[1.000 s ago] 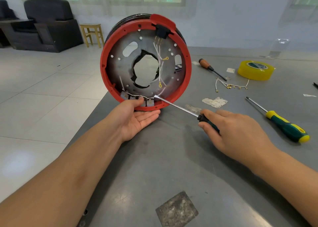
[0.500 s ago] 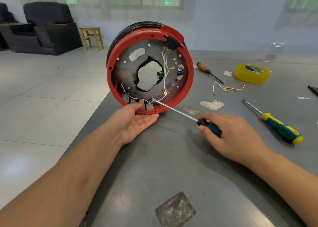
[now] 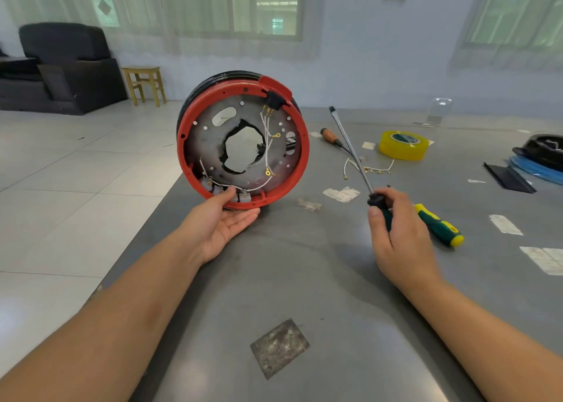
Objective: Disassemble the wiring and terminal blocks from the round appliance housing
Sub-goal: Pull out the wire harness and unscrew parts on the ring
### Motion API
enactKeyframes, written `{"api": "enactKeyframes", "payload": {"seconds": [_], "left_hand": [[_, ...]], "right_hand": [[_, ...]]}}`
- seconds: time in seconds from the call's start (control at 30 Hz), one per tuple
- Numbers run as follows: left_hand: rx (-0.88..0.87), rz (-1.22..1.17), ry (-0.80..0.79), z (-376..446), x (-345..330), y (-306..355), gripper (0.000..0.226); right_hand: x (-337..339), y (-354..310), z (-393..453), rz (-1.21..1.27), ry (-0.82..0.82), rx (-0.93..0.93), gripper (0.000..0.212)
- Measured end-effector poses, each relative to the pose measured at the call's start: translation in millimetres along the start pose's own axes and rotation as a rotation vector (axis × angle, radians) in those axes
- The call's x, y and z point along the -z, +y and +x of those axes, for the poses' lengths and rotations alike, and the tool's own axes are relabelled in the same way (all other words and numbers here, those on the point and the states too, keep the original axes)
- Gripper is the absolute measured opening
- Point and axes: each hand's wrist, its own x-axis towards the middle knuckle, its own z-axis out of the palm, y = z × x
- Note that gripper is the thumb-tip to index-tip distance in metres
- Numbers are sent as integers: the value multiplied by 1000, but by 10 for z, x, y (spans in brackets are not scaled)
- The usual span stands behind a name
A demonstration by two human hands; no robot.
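The round housing (image 3: 195, 145), red-rimmed with a grey metal plate and a ragged centre hole, stands on edge on the grey table (image 3: 304, 279). White wires (image 3: 267, 139) with gold ring lugs run from a black connector (image 3: 273, 100) at its top down to small grey terminal blocks (image 3: 244, 196) at the bottom rim. My left hand (image 3: 224, 221) cups the lower rim, palm up, thumb on the blocks. My right hand (image 3: 396, 237) grips a long flat screwdriver (image 3: 350, 148), its shaft pointing up and away, clear of the housing.
On the table to the right lie a green-yellow screwdriver (image 3: 440, 226), an orange-handled screwdriver (image 3: 330, 136), loose wires with lugs (image 3: 370, 168), a yellow tape roll (image 3: 403, 145) and a black and blue part (image 3: 539, 157). The table's left edge drops to tiled floor.
My right hand has pulled the screwdriver tip off the terminal blocks and swung the shaft upright to the right. The housing sits lower in view; my left hand holds on.
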Motion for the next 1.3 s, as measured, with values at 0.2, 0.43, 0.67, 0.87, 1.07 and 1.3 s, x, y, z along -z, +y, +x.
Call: {"api": "enactKeyframes", "payload": {"seconds": [0.2,0.43,0.67,0.87,1.07,1.3], "left_hand": [[-53,39,11,-200,-62,-41,31],[-15,65,-56,-345,-305,-235,27],[-19,119,-105,-297,-332,-300,35],[-7,140,-124,-313,-269,-310,45],[-22,224,-89,-412,-231,-249,56],[-561,1457,362,-621,-165,185,80]], "right_hand": [[61,131,25,-776,-111,-141,22],[64,232,147,-1010,-210,-211,16],[59,176,181,-1057,-162,-160,38],[-301,-304,93,102,-185,-154,74],[-691,-486,228,810,-141,-412,49],[-701,-431,210,843,-119,-479,54]]}}
